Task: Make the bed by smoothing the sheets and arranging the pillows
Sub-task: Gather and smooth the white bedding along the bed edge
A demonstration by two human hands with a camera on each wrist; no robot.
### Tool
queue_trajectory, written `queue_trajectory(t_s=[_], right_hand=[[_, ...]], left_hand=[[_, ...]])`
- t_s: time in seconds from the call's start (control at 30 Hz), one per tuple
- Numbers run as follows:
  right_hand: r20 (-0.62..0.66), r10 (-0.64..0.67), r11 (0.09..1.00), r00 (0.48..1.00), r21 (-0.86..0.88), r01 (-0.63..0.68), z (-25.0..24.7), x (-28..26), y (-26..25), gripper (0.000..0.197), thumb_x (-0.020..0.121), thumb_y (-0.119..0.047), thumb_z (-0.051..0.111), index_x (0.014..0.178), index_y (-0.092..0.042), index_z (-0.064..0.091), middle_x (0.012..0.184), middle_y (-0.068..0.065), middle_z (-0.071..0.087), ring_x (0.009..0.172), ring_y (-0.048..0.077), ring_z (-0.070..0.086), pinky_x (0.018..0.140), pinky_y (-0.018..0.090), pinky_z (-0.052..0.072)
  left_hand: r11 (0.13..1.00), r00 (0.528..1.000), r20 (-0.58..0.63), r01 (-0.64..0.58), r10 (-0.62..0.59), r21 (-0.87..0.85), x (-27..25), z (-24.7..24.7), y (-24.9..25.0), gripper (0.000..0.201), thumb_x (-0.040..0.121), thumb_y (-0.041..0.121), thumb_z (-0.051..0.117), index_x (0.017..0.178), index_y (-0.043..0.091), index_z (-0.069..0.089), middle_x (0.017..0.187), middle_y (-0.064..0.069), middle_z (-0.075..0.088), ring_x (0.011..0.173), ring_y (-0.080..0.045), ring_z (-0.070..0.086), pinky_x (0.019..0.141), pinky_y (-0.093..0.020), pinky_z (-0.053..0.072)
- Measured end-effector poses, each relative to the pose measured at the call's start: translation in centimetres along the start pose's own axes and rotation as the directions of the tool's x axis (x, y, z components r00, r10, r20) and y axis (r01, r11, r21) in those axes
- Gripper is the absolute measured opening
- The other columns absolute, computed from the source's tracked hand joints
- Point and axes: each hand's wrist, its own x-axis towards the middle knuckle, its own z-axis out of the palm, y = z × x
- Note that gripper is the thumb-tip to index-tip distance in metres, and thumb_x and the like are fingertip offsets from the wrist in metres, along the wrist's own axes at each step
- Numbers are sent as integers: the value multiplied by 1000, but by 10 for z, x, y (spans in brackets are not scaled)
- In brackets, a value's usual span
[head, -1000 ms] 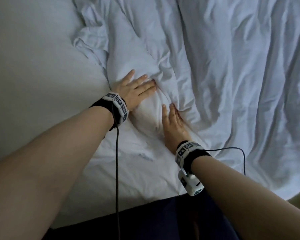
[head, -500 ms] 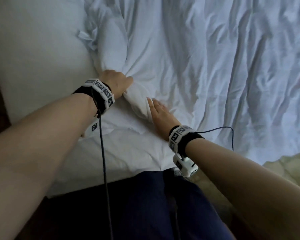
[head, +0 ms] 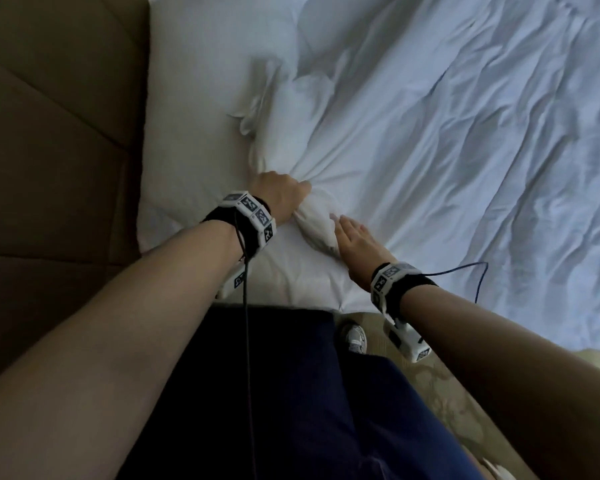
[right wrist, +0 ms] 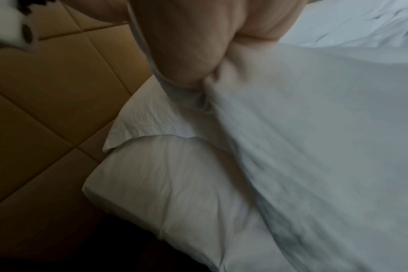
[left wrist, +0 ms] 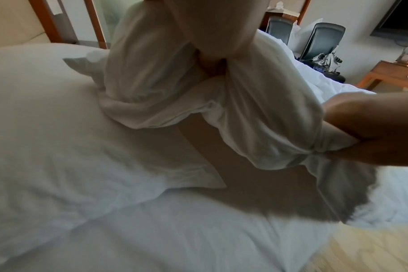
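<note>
Nearest, a person in dark trousers [head: 274,393] stands at the bed's edge, both bare forearms reaching over it. The right hand [head: 357,244] holds a bunched fold of the white sheet [head: 447,150], its fingers curled round the cloth in the wrist views. Just beside it, the left hand [head: 279,195] is fisted tightly around the same gathered cloth. Beyond lies a white pillow [head: 194,98] against the brown padded headboard [head: 59,116]; the rumpled sheet spreads rightward across the mattress.
</note>
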Motion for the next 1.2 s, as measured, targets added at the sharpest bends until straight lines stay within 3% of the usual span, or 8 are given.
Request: queue_trajectory(t_s=[0.2,0.3,0.43,0.73,0.9,1.0,1.07,1.2], right_hand=[[77,137,989,988,44,-141,1,-3,-4,102,81,-15,60,152,-2,-11,161,20,-7,149,32,0,122,38,5],[62,191,967,980,161,-198,-12,22,-19,100,85,-26,59,152,-2,-12,160,18,-13,149,30,-5,122,38,4],[-3,286,881,958,394,-262,-31,90,-55,101,89,-39,58,152,-1,-11,160,17,-13,149,28,-6,122,37,2],[48,722,506,691,644,-574,-62,216,-49,133,69,-58,73,150,-14,-22,159,15,-20,148,29,-14,121,43,-3],[214,609,521,764,618,-589,-38,224,-30,126,75,-34,76,150,-8,-21,161,16,-5,150,26,1,121,37,15],[212,635,530,743,580,-618,-31,226,-26,91,87,-17,62,154,-7,2,153,16,31,136,31,38,103,34,37],[159,648,574,745,541,-615,-34,227,-28,71,88,-11,51,152,-14,19,125,18,57,113,35,56,82,36,45],[103,591,671,800,486,-559,-56,224,-38,60,84,-9,45,141,-24,38,98,17,65,90,37,61,69,36,46]], left_hand=[[979,977,-102,-195,189,-51,-10,40,-16,44,92,2,35,132,8,54,128,-15,59,117,-33,57,92,-44,51],[969,975,2,-223,224,108,-3,41,-49,58,93,4,33,151,11,28,160,-10,20,147,-27,20,119,-46,20],[957,983,-22,-172,182,235,28,30,-105,69,88,8,11,156,15,5,164,-6,-5,150,-28,1,119,-54,9],[764,888,27,-410,458,498,164,0,-166,74,90,22,21,151,28,-20,160,-4,-24,149,-29,-13,111,-64,-8],[548,755,258,-627,603,554,217,9,-153,62,98,35,44,153,35,15,163,6,8,150,-26,1,117,-61,0],[593,741,328,-668,586,449,217,9,-143,39,97,28,41,135,23,48,143,-2,49,143,-27,29,118,-48,18],[682,771,330,-636,544,361,208,4,-144,30,95,23,44,124,18,52,124,-8,60,127,-30,46,97,-40,42],[765,832,268,-553,486,330,180,-7,-170,31,93,20,50,123,14,48,112,-12,62,101,-32,60,67,-35,40]])
